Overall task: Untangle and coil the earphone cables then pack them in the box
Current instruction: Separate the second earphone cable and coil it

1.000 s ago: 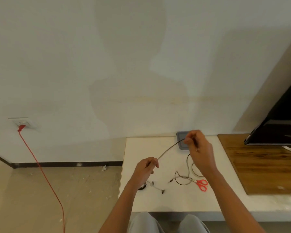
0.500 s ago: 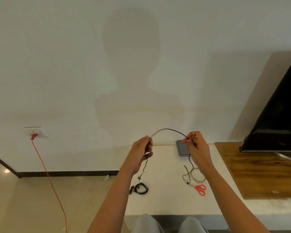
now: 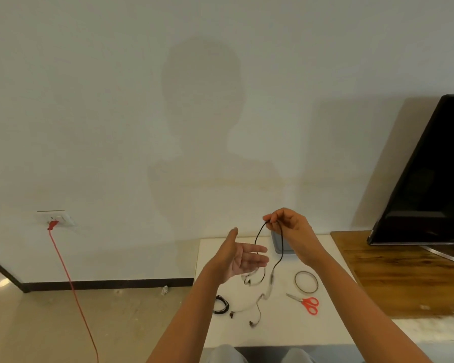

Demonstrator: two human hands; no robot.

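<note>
Earphone cable is dangling in a loop from the right hand, pinched at the fingertips above the white table, with the rest trailing down onto the tabletop. Left hand is spread out flat, palm up, gripping nothing. Grey box sits just behind. Red scissors and a coiled black cable are lying on the table too.

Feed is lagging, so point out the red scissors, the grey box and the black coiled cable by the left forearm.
Red scissors (image 3: 310, 305): head view, red handles.
Grey box (image 3: 276, 243): head view, left rim.
Black coiled cable (image 3: 223, 309): head view, lower strands.
</note>
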